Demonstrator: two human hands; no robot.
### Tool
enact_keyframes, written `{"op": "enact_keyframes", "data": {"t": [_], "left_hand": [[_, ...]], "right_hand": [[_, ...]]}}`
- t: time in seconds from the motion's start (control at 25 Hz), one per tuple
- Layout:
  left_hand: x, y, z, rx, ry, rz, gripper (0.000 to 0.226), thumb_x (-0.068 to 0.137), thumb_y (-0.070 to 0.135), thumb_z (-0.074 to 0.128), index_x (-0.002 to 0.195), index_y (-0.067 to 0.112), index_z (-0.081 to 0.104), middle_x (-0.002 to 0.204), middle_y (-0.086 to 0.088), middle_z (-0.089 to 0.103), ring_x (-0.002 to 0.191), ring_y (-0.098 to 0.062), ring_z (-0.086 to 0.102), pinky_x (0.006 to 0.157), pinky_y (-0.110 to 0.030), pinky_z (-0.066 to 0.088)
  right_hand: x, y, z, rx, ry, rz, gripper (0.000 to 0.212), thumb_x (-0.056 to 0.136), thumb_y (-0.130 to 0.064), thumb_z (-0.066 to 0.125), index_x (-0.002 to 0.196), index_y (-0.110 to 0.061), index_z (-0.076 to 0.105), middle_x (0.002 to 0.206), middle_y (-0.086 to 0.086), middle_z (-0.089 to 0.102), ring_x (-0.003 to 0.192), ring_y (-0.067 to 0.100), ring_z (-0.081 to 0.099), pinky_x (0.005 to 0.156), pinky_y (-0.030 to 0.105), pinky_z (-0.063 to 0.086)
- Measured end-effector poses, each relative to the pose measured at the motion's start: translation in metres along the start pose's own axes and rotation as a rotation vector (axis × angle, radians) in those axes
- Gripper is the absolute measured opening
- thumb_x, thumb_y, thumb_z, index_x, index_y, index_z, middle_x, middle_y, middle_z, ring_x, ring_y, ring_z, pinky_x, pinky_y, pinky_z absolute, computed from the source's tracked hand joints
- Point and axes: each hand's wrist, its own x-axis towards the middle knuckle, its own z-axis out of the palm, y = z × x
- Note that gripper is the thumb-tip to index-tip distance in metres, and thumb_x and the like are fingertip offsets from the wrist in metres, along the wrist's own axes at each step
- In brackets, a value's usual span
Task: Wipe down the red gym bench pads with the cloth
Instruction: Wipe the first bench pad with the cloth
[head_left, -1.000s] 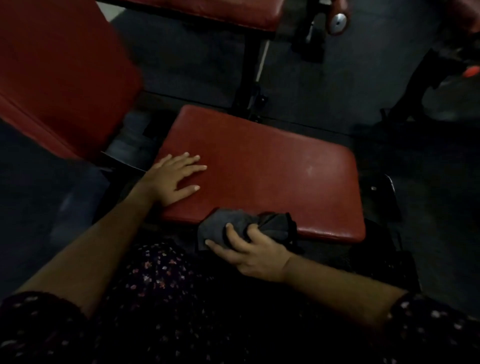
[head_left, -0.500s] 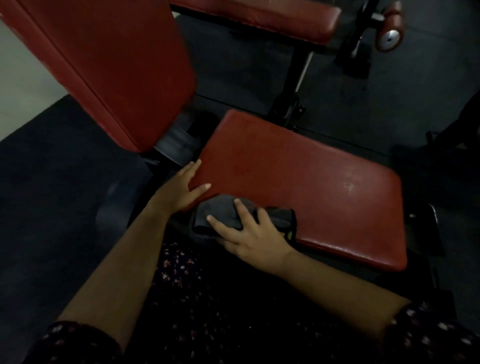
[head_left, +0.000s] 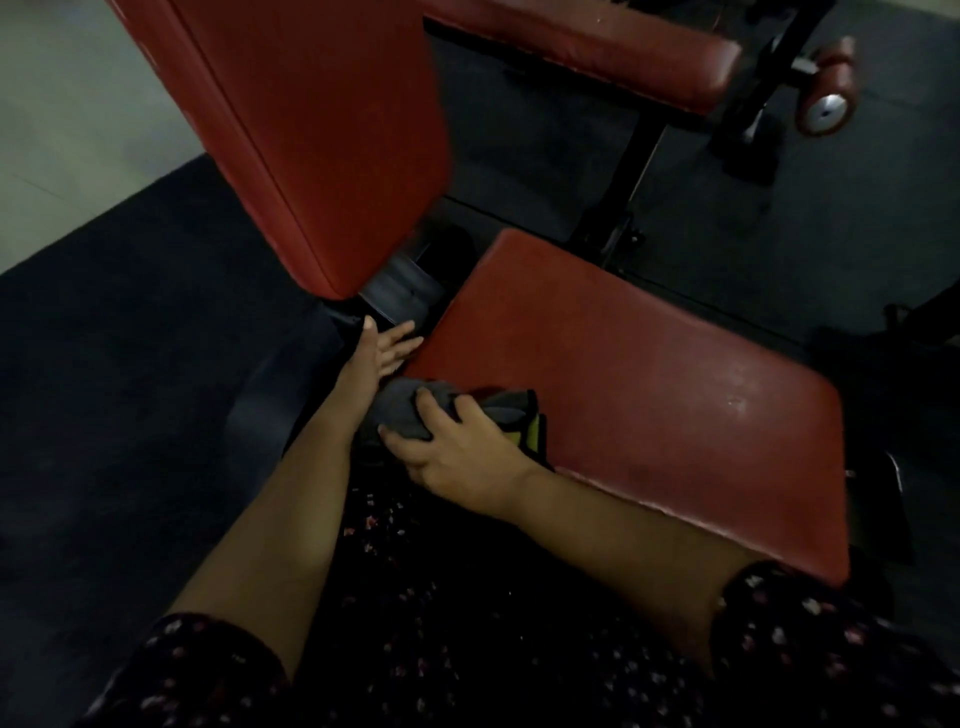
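The right hand (head_left: 457, 447) grips the cloth (head_left: 402, 415) at the seat pad's (head_left: 649, 389) eight o'clock corner to rub it; the flat left hand (head_left: 382, 351) seems to steady the edge

The left hand (head_left: 382, 353) lies forward with straight, spread fingers, its bare forearm stretched out. The right hand (head_left: 460, 449) curls its fingers over the crumpled dark grey cloth (head_left: 402, 413), and its forearm comes from the right.

I see seat pad (head_left: 649, 395) open across middle and right. Near-left corner taken: right hand (head_left: 457, 447) gripping cloth (head_left: 400, 413). Tilted back pad (head_left: 322, 135) overhangs left gap (left hand (head_left: 382, 353) in it).
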Motion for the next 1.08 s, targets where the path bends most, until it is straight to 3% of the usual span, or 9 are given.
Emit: {"op": "enact_keyframes", "data": {"t": [0.16,0.28,0.36,0.48,0.56,0.68,0.8,0.88,1.08], "left_hand": [[-0.042,0.015,0.029,0.181,0.755,0.143,0.047,0.098,0.026,0.045,0.143,0.013,0.045,0.138,-0.011,0.054,0.133,-0.028,0.046,0.115,-0.048,0.029],[-0.074,0.003,0.089,0.686,0.431,-0.169,0.079,0.098,0.03,0.045,0.155,0.004,-0.001,0.163,-0.017,-0.004,0.151,-0.03,-0.005,0.12,-0.047,0.0],[-0.079,-0.013,0.108,0.96,0.267,-0.163,0.088,0.095,0.05,0.028,0.15,-0.002,-0.017,0.157,-0.025,-0.022,0.147,-0.036,-0.022,0.119,-0.043,-0.01],[-0.078,-0.027,0.102,1.213,0.288,-0.099,0.092,0.089,0.061,0.007,0.14,-0.008,-0.026,0.154,-0.033,-0.022,0.145,-0.042,-0.021,0.119,-0.044,-0.01],[-0.083,-0.029,0.099,1.221,0.296,-0.034,0.092,0.085,0.062,0.001,0.14,-0.008,-0.022,0.154,-0.034,-0.018,0.146,-0.042,-0.017,0.119,-0.045,-0.01],[-0.068,-0.013,0.109,1.241,0.287,-0.029,0.094,0.086,0.06,0.005,0.146,-0.009,-0.014,0.156,-0.033,-0.015,0.147,-0.041,-0.017,0.116,-0.047,-0.018],[-0.03,0.01,0.122,1.268,0.247,-0.107,0.09,0.095,0.055,0.025,0.15,-0.01,-0.007,0.158,-0.031,-0.012,0.147,-0.041,-0.015,0.116,-0.053,-0.016],[-0.005,0.013,0.12,1.278,0.258,-0.035,0.088,0.095,0.055,0.028,0.152,-0.004,-0.004,0.16,-0.027,-0.009,0.148,-0.039,-0.012,0.117,-0.056,-0.012],[0.022,0.011,0.124,1.299,0.182,0.287,0.075,0.096,0.053,0.03,0.157,0.018,0.002,0.164,-0.009,-0.008,0.15,-0.03,-0.011,0.119,-0.057,-0.006]], "right_hand": [[-0.023,0.05,-0.007,0.062,-0.037,0.302,0.029,0.079,-0.025,0.07,0.105,-0.038,0.073,0.139,-0.004,0.055,0.103,0.041,0.059,0.064,0.04,0.049],[0.008,0.117,-0.003,0.169,-0.214,0.566,0.046,0.089,-0.017,0.063,0.126,-0.043,0.06,0.152,-0.005,0.038,0.116,0.039,0.047,0.08,0.046,0.048],[0.047,0.136,0.002,0.26,-0.319,0.43,0.047,0.095,-0.019,0.053,0.134,-0.046,0.052,0.157,-0.007,0.027,0.124,0.035,0.04,0.092,0.046,0.046],[0.087,0.117,0.008,0.242,-0.432,-0.051,0.043,0.097,-0.024,0.047,0.131,-0.05,0.052,0.156,-0.015,0.027,0.128,0.025,0.038,0.095,0.04,0.041],[0.089,0.127,0.02,0.202,-0.472,-0.144,0.041,0.098,-0.027,0.045,0.129,-0.054,0.052,0.155,-0.017,0.028,0.127,0.022,0.037,0.093,0.04,0.04],[0.081,0.172,0.027,0.096,-0.541,0.179,0.048,0.099,-0.022,0.044,0.135,-0.053,0.046,0.156,-0.01,0.025,0.126,0.028,0.037,0.085,0.041,0.042],[0.071,0.171,0.038,0.087,-0.51,0.083,0.047,0.098,-0.023,0.043,0.137,-0.048,0.046,0.156,-0.007,0.026,0.127,0.029,0.037,0.088,0.043,0.042],[0.061,0.186,0.051,0.089,-0.495,0.059,0.048,0.098,-0.024,0.045,0.138,-0.05,0.044,0.155,-0.007,0.027,0.125,0.029,0.039,0.086,0.041,0.043],[0.072,0.248,0.083,-0.001,-0.568,0.489,0.038,0.102,-0.037,0.041,0.137,-0.053,0.043,0.156,-0.002,0.024,0.125,0.035,0.038,0.089,0.047,0.043]]}}
